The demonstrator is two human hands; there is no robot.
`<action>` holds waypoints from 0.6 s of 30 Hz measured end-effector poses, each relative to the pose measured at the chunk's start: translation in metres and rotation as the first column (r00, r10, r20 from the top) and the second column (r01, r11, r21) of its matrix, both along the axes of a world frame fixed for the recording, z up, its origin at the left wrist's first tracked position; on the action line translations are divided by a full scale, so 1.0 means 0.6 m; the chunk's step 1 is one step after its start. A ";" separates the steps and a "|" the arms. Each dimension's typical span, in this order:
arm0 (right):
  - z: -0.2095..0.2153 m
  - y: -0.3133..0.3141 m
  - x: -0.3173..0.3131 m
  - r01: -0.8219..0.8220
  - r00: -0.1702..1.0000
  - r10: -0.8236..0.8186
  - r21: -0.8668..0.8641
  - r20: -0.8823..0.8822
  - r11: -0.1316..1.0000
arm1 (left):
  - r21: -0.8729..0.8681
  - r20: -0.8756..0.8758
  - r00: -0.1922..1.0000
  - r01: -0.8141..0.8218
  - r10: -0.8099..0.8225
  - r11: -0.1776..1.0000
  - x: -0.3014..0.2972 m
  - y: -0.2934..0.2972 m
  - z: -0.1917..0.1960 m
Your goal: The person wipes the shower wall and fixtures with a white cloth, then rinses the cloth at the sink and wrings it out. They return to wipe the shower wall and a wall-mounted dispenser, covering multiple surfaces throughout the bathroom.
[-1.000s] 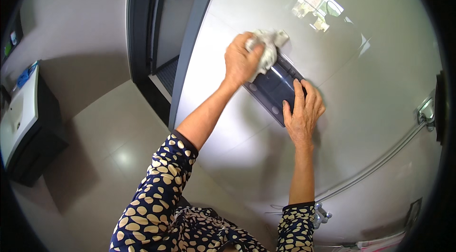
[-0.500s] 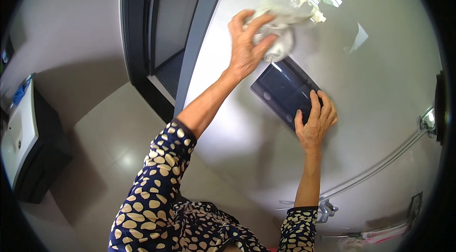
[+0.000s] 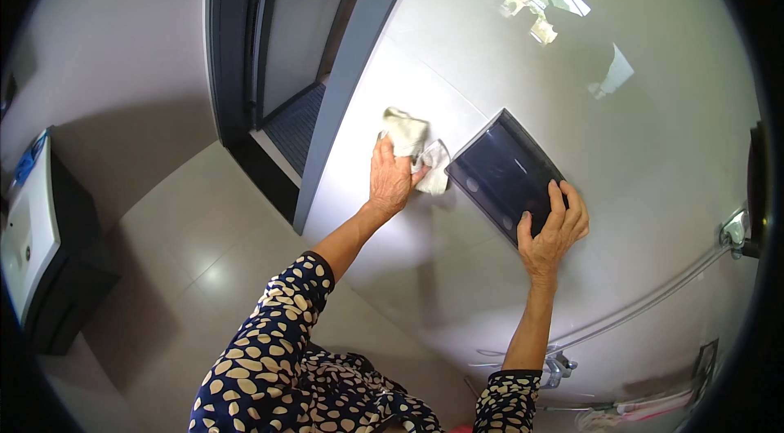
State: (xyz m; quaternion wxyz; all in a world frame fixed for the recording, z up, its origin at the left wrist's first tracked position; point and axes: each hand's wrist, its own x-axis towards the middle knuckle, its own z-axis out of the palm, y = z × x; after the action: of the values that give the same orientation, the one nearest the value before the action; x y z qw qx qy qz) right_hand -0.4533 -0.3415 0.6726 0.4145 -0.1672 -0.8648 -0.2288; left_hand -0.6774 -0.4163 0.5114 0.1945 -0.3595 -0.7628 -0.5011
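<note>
A crumpled whitish cloth [image 3: 437, 168] is in my left hand [image 3: 390, 182], whose fingers are bent round it. The hand presses the cloth to the glossy pale wall, just left of a dark rectangular box [image 3: 502, 168]. This box has a shiny cover and appears to be fixed to the wall, its long side slanting down to the right. At its lower right end is my right hand [image 3: 557, 233], gripping the corner with the thumb on the front face and the fingers by the edge.
A grey door frame [image 3: 359, 82] borders the wall on the left, with a dark ribbed mat [image 3: 292, 127] beyond it. At far left stands a white sink [image 3: 28, 237] on a dark cabinet. A shower rail [image 3: 645, 302] and a chrome tap [image 3: 559, 369] are at lower right.
My left hand has swept the cloth down and leftward, from the upper end of the box to the wall beside it. My right hand keeps its place on the box.
</note>
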 end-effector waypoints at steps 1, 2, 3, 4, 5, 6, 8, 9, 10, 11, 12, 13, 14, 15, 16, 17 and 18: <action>-0.002 0.003 0.001 0.002 1.000 -0.002 0.004 0.000 1.000 | -0.036 0.081 0.997 0.018 -0.015 0.999 -0.002 0.000 -0.014; -0.002 0.004 0.003 0.004 1.000 -0.004 0.008 -0.002 1.000 | 0.006 0.136 0.991 -0.003 0.002 1.000 -0.008 0.005 -0.028; -0.001 0.006 -0.001 -0.003 1.000 0.003 0.011 -0.003 1.000 | 0.047 0.188 0.982 -0.031 0.022 0.998 -0.019 0.007 -0.037; -0.002 0.006 -0.004 -0.008 1.000 0.008 0.008 0.000 1.000 | 0.087 0.240 0.970 -0.061 0.038 0.994 -0.028 0.009 -0.046; -0.002 0.008 0.004 0.007 1.000 -0.007 0.008 0.007 1.000 | 0.115 0.308 0.951 -0.078 0.039 0.990 -0.022 0.010 -0.027; -0.001 0.007 0.001 0.004 1.000 -0.004 0.009 0.008 1.000 | 0.330 0.404 0.910 -0.048 -0.095 0.943 -0.028 0.013 0.003; 0.002 0.005 0.001 -0.002 1.000 0.002 0.015 0.005 1.000 | 0.426 0.355 0.927 -0.045 -0.121 0.903 -0.028 0.021 0.076; 0.001 0.004 0.001 -0.009 1.000 0.009 0.014 0.007 1.000 | 0.324 0.225 0.974 -0.093 0.018 0.941 -0.024 0.016 0.115; 0.004 0.003 -0.003 -0.014 1.000 0.014 0.020 0.003 1.000 | 0.371 0.132 0.990 -0.088 0.041 0.924 -0.029 0.019 0.145; 0.003 0.003 -0.004 -0.014 1.000 0.014 0.022 0.000 1.000 | 0.400 0.068 0.997 -0.049 0.024 0.915 -0.031 0.016 0.180; 0.002 0.004 -0.003 -0.010 1.000 0.010 0.023 -0.001 1.000 | 0.420 0.006 1.000 0.001 -0.004 0.907 -0.034 0.015 0.210; 0.000 0.003 -0.003 -0.012 1.000 0.012 0.025 -0.001 1.000 | 0.476 -0.064 0.998 0.043 -0.014 0.878 -0.036 0.015 0.236; -0.002 0.002 -0.001 -0.007 1.000 0.007 0.026 -0.001 1.000 | 0.489 -0.150 0.989 0.085 -0.013 0.868 -0.040 0.017 0.255; -0.002 0.001 0.002 0.002 1.000 -0.002 0.031 0.000 1.000 | 0.474 -0.250 0.968 0.100 0.025 0.875 -0.038 0.011 0.281; -0.003 0.001 0.006 0.010 1.000 -0.010 0.041 0.003 0.999 | 0.457 -0.347 0.936 0.112 0.061 0.882 -0.038 0.006 0.296; -0.002 0.001 0.002 0.005 1.000 -0.005 0.053 0.001 0.999 | 0.439 -0.322 0.940 0.046 0.110 0.897 -0.052 0.008 0.296; -0.002 0.002 -0.002 -0.002 1.000 0.002 0.064 -0.001 0.998 | 0.419 -0.298 0.941 -0.021 0.159 0.908 -0.067 0.012 0.291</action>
State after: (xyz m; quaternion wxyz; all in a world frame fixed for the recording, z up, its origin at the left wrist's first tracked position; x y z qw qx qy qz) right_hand -0.4545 -0.3402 0.6717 0.4205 -0.1534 -0.8569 -0.2558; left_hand -0.7179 -0.4091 0.6860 0.4117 -0.3523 -0.6142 -0.5737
